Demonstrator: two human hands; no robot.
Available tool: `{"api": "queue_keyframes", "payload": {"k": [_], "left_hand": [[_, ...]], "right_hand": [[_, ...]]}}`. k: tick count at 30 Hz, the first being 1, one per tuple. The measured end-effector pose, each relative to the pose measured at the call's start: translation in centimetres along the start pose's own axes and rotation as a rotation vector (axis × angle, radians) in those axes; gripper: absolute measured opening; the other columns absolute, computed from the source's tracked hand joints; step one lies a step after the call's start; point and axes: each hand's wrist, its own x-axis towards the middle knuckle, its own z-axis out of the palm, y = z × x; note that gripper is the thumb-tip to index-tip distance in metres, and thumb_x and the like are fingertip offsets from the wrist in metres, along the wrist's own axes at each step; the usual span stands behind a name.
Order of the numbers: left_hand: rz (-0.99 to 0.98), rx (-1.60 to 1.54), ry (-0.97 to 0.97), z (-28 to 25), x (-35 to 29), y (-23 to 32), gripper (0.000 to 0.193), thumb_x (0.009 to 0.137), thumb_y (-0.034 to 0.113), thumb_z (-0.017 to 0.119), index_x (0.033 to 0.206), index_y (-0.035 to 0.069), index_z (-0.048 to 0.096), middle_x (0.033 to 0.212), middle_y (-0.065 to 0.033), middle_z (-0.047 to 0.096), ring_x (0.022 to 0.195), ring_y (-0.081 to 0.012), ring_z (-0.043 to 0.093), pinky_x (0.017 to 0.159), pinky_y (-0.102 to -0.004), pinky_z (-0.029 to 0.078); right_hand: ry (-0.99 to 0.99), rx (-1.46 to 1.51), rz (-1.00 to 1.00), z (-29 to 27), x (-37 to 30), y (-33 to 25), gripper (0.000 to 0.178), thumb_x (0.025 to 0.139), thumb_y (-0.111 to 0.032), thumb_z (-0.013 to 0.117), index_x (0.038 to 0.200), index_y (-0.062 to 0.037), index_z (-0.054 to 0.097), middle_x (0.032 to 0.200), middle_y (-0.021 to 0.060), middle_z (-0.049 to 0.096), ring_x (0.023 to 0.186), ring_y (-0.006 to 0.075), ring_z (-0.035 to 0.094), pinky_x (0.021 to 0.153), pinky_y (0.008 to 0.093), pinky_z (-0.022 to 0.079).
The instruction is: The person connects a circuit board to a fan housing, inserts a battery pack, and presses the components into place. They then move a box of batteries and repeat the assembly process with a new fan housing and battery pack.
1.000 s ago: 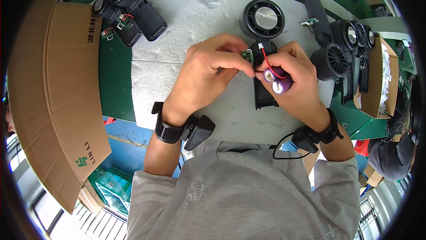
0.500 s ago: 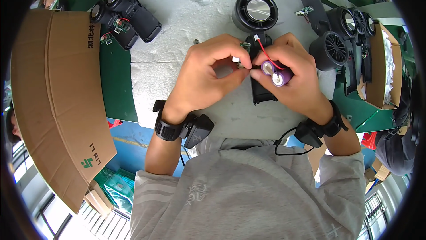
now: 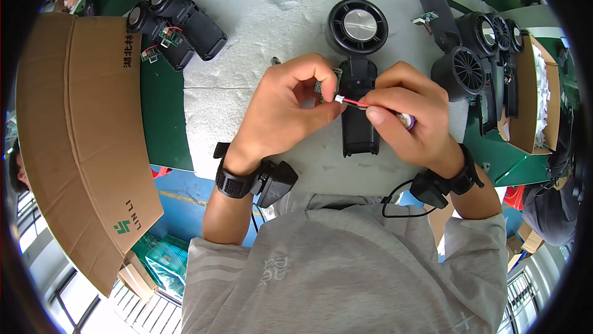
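Observation:
In my left hand [image 3: 290, 102], closed between thumb and forefinger, is a small green circuit board [image 3: 336, 77], partly hidden by the fingers. My right hand [image 3: 415, 111] pinches a red and black wire lead [image 3: 355, 103]. The white plug [image 3: 340, 99] on its end points left, at my left fingertips. A purple battery cell [image 3: 407, 121] shows its end between my right fingers; the rest of the battery is hidden in the palm. Beneath both hands lies a black handheld fan with its handle [image 3: 360, 133] toward me and its round head [image 3: 358, 27] away from me.
White foam sheets [image 3: 238, 108] cover the green bench. Two black fan bodies [image 3: 207, 37] with wired boards lie at the far left. More fans [image 3: 460, 71] crowd the right, beside a carton [image 3: 525, 111] of white pieces. A large cardboard box [image 3: 86, 136] stands left.
My right hand has turned, tucking the purple cells into the palm and bringing the wire's white plug down to my left fingertips. More of the fan's handle now shows between my hands.

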Motion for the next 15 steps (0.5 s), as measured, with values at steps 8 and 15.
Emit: {"api": "queue_keyframes", "payload": {"k": [8,15], "left_hand": [[-0.010,-0.103,0.031,0.38,-0.08,0.74,0.024,0.077,-0.012,0.070,0.092,0.001,0.058,0.091,-0.0011,0.058,0.085,-0.0072,0.058,0.076,-0.0228,0.050],[-0.051,-0.152,0.045,0.14,-0.22,0.57,0.025,0.077,-0.012,0.071,0.095,0.001,0.058,0.093,-0.0006,0.059,0.085,-0.0070,0.058,0.075,-0.0224,0.051]], "right_hand": [[-0.007,-0.115,-0.065,0.14,0.31,0.00,0.014,0.074,-0.002,0.071,0.088,-0.0032,0.071,0.081,0.0082,0.056,0.064,0.0171,0.052,0.055,0.0263,0.040],[0.021,-0.218,-0.015,0.71,0.34,-0.48,0.019,0.070,0.000,0.074,0.087,-0.0069,0.072,0.083,0.0059,0.054,0.069,0.0175,0.054,0.055,0.0275,0.042]]}}
